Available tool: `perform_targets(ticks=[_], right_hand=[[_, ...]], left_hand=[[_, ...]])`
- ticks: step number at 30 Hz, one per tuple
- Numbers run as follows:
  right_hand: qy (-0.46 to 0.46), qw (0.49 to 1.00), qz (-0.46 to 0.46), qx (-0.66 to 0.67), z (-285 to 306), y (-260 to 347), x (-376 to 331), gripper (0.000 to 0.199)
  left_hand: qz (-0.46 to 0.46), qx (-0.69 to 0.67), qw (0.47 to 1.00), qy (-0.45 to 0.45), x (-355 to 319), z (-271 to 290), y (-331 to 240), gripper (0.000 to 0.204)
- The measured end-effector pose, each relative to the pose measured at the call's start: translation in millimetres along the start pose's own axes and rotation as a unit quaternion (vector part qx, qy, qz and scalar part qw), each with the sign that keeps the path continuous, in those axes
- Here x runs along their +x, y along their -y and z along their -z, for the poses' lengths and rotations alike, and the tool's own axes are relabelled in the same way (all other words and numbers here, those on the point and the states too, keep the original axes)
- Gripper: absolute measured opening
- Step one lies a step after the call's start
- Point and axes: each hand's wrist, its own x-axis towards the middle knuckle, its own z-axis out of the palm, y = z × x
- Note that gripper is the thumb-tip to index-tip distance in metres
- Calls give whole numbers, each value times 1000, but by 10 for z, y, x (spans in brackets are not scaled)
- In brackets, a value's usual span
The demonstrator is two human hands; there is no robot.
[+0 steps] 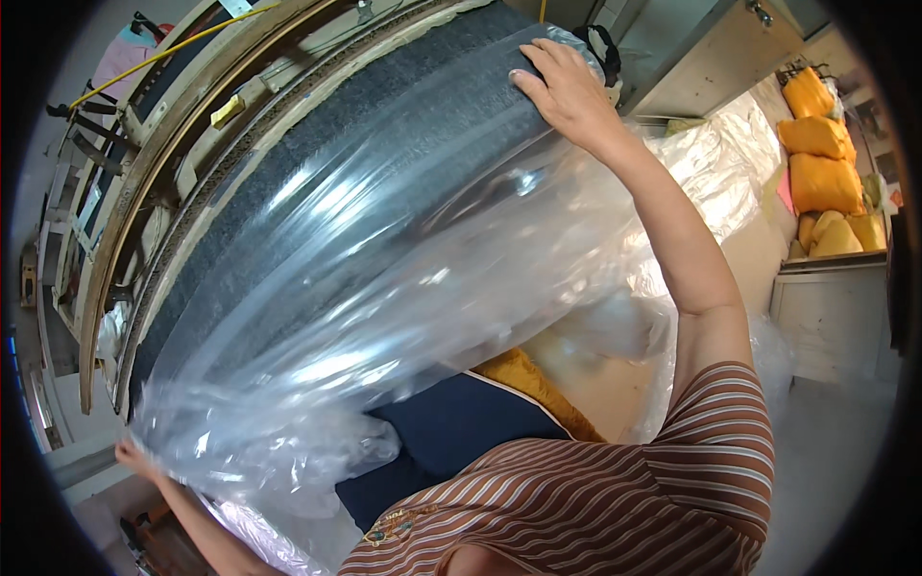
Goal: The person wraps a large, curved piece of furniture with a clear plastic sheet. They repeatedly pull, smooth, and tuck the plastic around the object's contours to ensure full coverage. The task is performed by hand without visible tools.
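Hidden: the left hand (137,455) sits low at the picture's left edge, half buried in bunched film, so its fingers are hard to make out; it seems closed on a gathered fold, but the grip itself cannot be told for sure.
Cut off: the dark rim of the lens swallows the corners, and the wooden frame (144,173) runs out of view at the left.
Blurred: glare on the film hides much of the surface under it.
Plastic sheet (384,288): clear, glossy, wrinkled, stretched over the dark grey padded panel (384,106) from upper right down to lower left, bunching thick near the left hand.
Right hand (567,86): flat, fingers spread and pressing on the top edge of the sheet over the panel, not clenched.
Panel: tilted, leaning inside the wooden frame.
Nearby: yellow sacks (821,163) stacked at far right, well apart; a dark blue cushion (451,427) lies below the sheet.
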Motion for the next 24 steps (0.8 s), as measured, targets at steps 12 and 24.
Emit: perform_targets(ticks=[12,24], right_hand=[[224,943,-101,222,-569,-540,717,64],[340,758,-81,551,362,2129,794,26]], left_hand=[[190,209,958,58,-88,-184,887,46],[166,89,972,-143,74,-324,1394,30]])
